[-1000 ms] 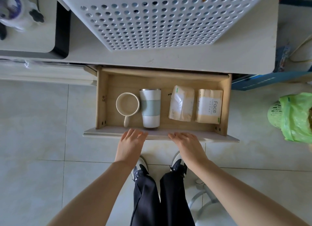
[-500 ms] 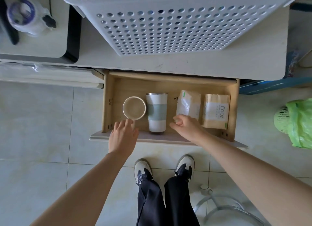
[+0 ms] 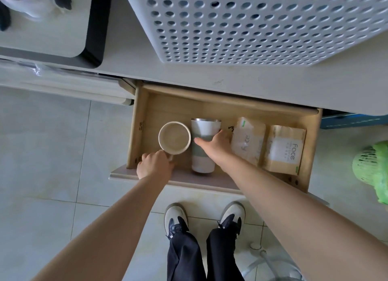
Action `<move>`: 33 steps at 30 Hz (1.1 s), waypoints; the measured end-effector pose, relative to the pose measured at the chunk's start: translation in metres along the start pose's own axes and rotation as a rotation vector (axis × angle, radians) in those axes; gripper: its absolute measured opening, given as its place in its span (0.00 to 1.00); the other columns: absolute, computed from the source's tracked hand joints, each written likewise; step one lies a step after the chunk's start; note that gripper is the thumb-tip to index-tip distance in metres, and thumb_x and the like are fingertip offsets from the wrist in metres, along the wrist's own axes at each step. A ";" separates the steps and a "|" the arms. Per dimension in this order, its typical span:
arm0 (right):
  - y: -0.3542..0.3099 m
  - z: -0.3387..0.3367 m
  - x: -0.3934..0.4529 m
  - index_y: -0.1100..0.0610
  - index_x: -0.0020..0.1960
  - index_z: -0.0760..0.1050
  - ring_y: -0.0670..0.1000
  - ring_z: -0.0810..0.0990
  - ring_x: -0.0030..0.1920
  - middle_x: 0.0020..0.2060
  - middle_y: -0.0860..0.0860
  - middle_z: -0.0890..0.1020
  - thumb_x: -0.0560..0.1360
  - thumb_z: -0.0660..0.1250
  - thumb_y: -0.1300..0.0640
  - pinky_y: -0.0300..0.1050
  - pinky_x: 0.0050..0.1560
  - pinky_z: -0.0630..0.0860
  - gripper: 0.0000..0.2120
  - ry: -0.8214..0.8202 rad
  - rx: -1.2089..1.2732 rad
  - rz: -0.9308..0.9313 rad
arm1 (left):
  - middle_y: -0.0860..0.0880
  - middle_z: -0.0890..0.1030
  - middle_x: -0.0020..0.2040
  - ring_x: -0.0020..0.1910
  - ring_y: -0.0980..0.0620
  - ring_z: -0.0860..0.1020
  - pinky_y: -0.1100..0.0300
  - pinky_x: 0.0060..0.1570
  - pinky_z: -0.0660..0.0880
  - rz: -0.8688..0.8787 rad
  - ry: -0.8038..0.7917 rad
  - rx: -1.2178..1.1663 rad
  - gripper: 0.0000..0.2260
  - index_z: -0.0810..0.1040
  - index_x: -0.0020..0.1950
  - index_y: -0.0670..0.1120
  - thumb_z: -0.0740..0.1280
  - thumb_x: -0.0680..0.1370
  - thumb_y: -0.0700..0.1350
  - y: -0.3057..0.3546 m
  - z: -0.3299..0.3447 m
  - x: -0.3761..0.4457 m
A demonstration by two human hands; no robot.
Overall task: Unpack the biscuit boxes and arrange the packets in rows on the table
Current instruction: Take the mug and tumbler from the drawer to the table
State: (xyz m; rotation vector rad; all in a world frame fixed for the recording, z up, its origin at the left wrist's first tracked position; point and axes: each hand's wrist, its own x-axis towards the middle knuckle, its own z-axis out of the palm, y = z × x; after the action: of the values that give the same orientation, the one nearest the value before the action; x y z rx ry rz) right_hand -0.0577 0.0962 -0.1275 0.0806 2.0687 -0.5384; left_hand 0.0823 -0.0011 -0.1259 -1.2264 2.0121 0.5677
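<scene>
**Both hands in the open drawer, on mug and tumbler**

Since half a second ago both hands have gone deeper into the drawer [image 3: 140,121]. Left hand [image 3: 154,164], which hovered at the near edge, now has its fingers curled round the handle of the mug [image 3: 174,137]. Right hand [image 3: 213,144] has left the packs and lies spread wide across the tumbler [image 3: 203,131], which lies on its side; fingers not yet closed.

Judgement: step is clearing the cups from the drawer. Close the right fingers round the tumbler's banded middle before lifting; keep the mug level and lift straight up clear of the drawer wall.

Writing: both tissue packs [image 3: 286,149] on the right read "Face"; smaller print unreadable.

Biscuit boxes: none in view. Perforated basket [image 3: 252,24] stands on the table [image 3: 273,85] beyond.
</scene>
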 end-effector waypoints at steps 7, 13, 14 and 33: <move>-0.001 0.007 0.010 0.61 0.71 0.56 0.58 0.71 0.66 0.68 0.58 0.69 0.70 0.74 0.45 0.48 0.60 0.69 0.41 0.011 0.078 0.053 | 0.44 0.80 0.48 0.48 0.41 0.79 0.55 0.41 0.72 -0.036 -0.098 -0.190 0.12 0.77 0.47 0.47 0.62 0.80 0.55 -0.005 0.000 0.006; 0.001 0.001 0.011 0.60 0.67 0.60 0.58 0.74 0.63 0.65 0.57 0.72 0.69 0.75 0.45 0.49 0.60 0.72 0.38 0.006 0.109 0.056 | 0.46 0.73 0.28 0.32 0.43 0.70 0.55 0.33 0.68 0.014 -0.035 -0.412 0.22 0.74 0.31 0.43 0.62 0.80 0.55 -0.012 -0.008 0.003; 0.002 0.000 0.011 0.60 0.68 0.60 0.58 0.74 0.63 0.65 0.57 0.73 0.68 0.76 0.45 0.50 0.61 0.73 0.38 0.015 0.119 0.056 | 0.45 0.73 0.28 0.31 0.43 0.71 0.55 0.32 0.69 0.019 -0.020 -0.435 0.23 0.74 0.31 0.43 0.62 0.80 0.57 -0.013 -0.009 0.001; -0.008 -0.054 -0.059 0.52 0.64 0.60 0.53 0.75 0.58 0.59 0.49 0.74 0.64 0.80 0.50 0.58 0.59 0.75 0.37 0.010 0.315 -0.090 | 0.51 0.81 0.33 0.35 0.45 0.80 0.47 0.43 0.76 0.103 0.301 -0.636 0.17 0.77 0.38 0.46 0.60 0.81 0.54 0.003 -0.040 -0.068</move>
State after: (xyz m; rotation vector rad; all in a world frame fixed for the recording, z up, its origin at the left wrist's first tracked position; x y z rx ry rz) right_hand -0.0716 0.1200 -0.0517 0.1748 1.9883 -0.9180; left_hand 0.0866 0.0131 -0.0487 -1.6590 2.2327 1.1999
